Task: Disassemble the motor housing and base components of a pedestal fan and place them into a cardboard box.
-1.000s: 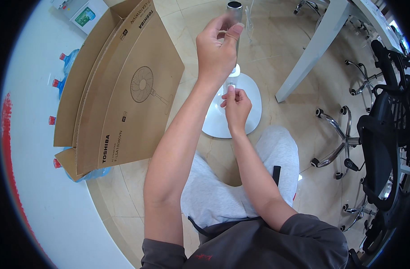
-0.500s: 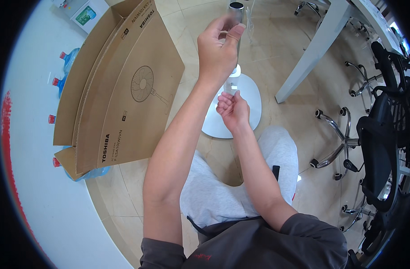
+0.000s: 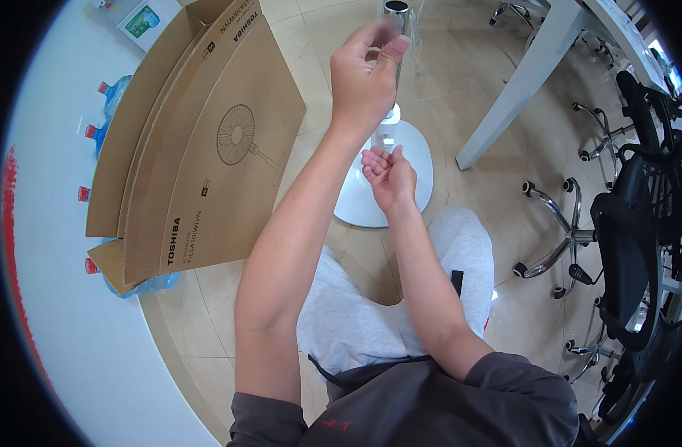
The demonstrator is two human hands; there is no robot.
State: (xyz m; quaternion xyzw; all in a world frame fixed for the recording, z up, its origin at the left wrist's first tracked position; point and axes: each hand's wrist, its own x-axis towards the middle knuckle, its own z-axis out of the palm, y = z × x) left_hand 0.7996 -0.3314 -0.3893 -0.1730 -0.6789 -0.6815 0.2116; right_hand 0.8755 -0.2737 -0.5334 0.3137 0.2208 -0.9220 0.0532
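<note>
Upright in front of me stands a shiny metal pole (image 3: pixel 396 22) with a dark top opening. My left hand (image 3: pixel 365 78) is closed round its upper part, fingertips hidden behind it. Lower down, a white collar (image 3: pixel 392 115) sits on the pole above a round white stand base (image 3: pixel 356 197) on the floor. My right hand (image 3: pixel 391 179) is palm up just below the collar, beside a pale, clear-looking piece (image 3: pixel 384 138). Its fingers are loosely curled and apart, and the palm shows nothing in it. Whether its fingertips touch the pale piece, I cannot tell.
A large opened cardboard box (image 3: pixel 221 179) printed with a fan drawing stands left. Behind it are several blue water bottles (image 3: pixel 117 93) with red caps. A white table leg (image 3: pixel 505 97) stands right, with black wheeled office chairs (image 3: pixel 627 246). A clear cord or strip (image 3: pixel 417 41) lies beyond the pole.
My right hand has shifted slightly, its fingers a little more spread below the collar. My left hand stays on the pole. The whole view has shifted very slightly.
</note>
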